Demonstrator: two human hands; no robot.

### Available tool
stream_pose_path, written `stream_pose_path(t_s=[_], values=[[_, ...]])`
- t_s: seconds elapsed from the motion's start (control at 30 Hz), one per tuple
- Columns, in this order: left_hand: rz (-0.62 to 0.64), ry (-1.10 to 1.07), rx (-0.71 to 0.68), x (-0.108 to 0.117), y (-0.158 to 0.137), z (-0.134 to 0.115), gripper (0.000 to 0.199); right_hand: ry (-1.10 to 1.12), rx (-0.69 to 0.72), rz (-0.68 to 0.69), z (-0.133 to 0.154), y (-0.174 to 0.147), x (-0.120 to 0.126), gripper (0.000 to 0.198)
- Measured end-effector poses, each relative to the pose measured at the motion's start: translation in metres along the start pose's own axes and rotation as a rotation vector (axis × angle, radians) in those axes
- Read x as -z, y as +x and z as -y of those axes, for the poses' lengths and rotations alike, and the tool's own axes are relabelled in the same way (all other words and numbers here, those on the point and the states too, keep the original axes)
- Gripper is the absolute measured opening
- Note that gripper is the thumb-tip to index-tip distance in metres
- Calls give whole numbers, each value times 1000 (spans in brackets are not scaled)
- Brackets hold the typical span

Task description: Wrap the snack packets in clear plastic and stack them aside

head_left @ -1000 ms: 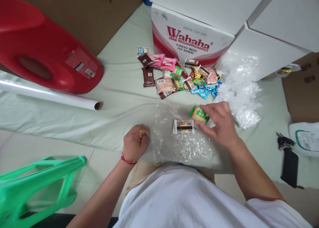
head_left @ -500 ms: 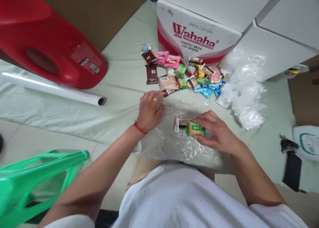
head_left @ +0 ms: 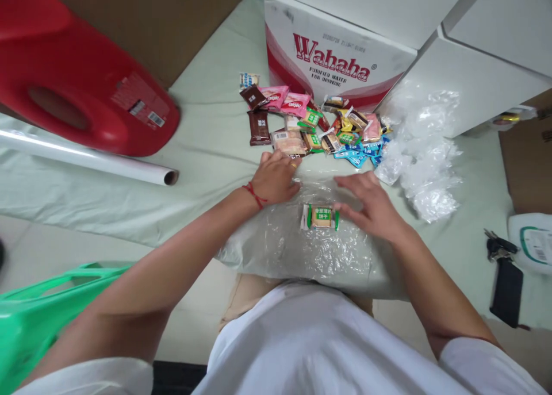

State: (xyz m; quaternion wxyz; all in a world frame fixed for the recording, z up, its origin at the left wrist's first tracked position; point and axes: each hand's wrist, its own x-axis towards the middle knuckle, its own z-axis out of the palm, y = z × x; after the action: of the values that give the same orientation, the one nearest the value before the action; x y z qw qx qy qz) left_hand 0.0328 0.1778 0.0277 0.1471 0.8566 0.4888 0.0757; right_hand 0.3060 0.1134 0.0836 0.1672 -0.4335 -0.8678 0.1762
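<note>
A clear plastic sheet or bag [head_left: 276,234] lies spread in front of my body. On it rests a green-and-clear packet of biscuits [head_left: 322,217], with the white end of another packet showing at its left. My right hand [head_left: 371,202] is just right of these packets, thumb and fingers apart, holding nothing. My left hand [head_left: 276,177] lies palm down at the plastic's far left edge, fingers extended, fingertips close to a pinkish packet [head_left: 290,142]. Beyond both hands is a pile of wrapped snacks, among them pink wafer packets [head_left: 295,103], brown packets [head_left: 259,127] and blue sachets [head_left: 356,154].
A Wahaha carton [head_left: 332,61] stands behind the snacks. Crumpled clear plastic [head_left: 426,153] lies at right, with keys [head_left: 500,245] and a black phone-like object [head_left: 506,291] farther out. A red jug [head_left: 99,90], a white roll [head_left: 95,156] and a green stool [head_left: 56,309] are at left.
My right hand has let go of the green biscuit packet, now lying over the other packet, and opened slightly farther away. My left hand has shifted right along the plastic.
</note>
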Motion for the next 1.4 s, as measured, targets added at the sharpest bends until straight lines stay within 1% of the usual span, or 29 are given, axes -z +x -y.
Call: stream_pose_path(t_s=[0.03,0.1,0.17,0.2,0.23,0.27,0.3,0.33,0.4,0.43,0.47,0.57,0.67,0.77,0.83,0.93,1.0,1.07,1.17,1.27,1.33,1.4], values=[[25,-3,0,1,0,3,52,-36,-31,-29,-8,6,2,59],[71,-17,-6,4,-1,9,38,-94,-74,-12,-26,22,1,72],[80,-38,-5,5,-2,16,26,-104,-94,85,-42,40,-5,89],[71,-53,-1,6,-3,19,22,-97,-103,140,-49,47,-8,93],[60,-70,-1,7,-3,21,18,-87,-113,191,-55,54,-11,93],[50,-91,-5,7,-4,22,15,-73,-124,236,-59,60,-13,86],[43,-119,-14,9,-6,23,14,-55,-137,273,-61,63,-14,73],[42,-154,-25,10,-7,23,14,-32,-152,298,-63,65,-12,58],[65,-215,-37,14,-12,21,20,25,-175,303,-63,64,-5,29],[76,-228,-34,18,-16,20,25,55,-171,285,-61,62,1,20],[79,-224,-28,21,-21,17,31,79,-149,260,-58,57,7,15],[31,-154,-43,34,-42,7,45,89,-9,181,-46,37,25,18],[-17,-82,-131,42,-69,-5,51,-15,101,114,-29,9,35,21],[-44,-34,-266,36,-96,-13,49,-143,152,77,-16,-23,31,24],[-70,-39,-355,25,-111,-15,53,-188,178,66,-13,-43,22,30],[-91,-42,-463,4,-126,-17,61,-203,196,67,-16,-66,2,44],[-100,-32,-506,-8,-131,-17,58,-193,186,73,-21,-75,-11,55],[-104,-43,-521,-17,-135,-16,50,-174,158,67,-26,-82,-22,64],[-91,-100,-529,-21,-143,-11,43,-145,120,42,-31,-91,-30,68],[-111,-145,-523,-9,-157,-4,34,-127,119,20,-31,-97,-32,61],[-181,-182,-489,7,-166,-5,26,-122,134,5,-31,-98,-33,55],[-289,-213,-411,25,-168,-13,23,-116,150,-9,-30,-97,-34,50]])
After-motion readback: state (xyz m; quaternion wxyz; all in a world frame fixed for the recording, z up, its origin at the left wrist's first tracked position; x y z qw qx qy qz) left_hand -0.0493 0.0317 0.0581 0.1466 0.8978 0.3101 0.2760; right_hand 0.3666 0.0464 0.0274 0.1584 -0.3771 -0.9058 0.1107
